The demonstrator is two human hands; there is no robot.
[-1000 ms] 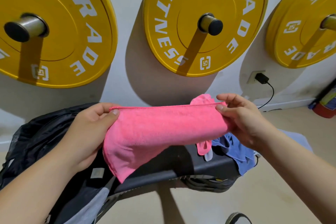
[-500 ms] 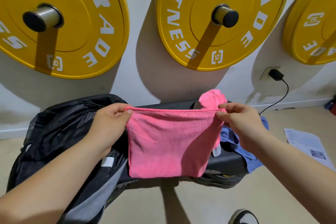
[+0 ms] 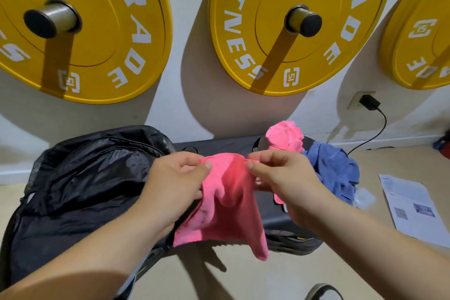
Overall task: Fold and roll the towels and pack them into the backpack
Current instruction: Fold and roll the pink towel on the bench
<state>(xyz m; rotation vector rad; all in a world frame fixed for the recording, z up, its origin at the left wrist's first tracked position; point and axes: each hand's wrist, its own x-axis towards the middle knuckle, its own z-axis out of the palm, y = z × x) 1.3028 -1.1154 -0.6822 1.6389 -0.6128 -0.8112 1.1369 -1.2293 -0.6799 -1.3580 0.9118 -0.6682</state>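
A pink towel (image 3: 226,207) hangs folded in front of me, above a dark bench (image 3: 219,145). My left hand (image 3: 175,182) pinches its top left corner and my right hand (image 3: 282,178) pinches its top right corner, the two hands close together. The towel sags in loose folds below them. A black backpack (image 3: 85,178) lies on the left end of the bench, beside my left hand. Another pink towel (image 3: 285,135) and a blue towel (image 3: 333,168) lie crumpled on the bench's right end, behind my right hand.
Three yellow weight plates (image 3: 292,27) hang on pegs on the white wall behind the bench. A black plug and cable (image 3: 370,102) sit at a wall socket on the right. Printed paper sheets (image 3: 414,207) lie on the floor at right. A shoe tip (image 3: 323,292) shows at the bottom.
My hands have come together, bringing the towel's top corners close, so the towel now sags in folds instead of hanging stretched flat. The view has shifted a little to the left.
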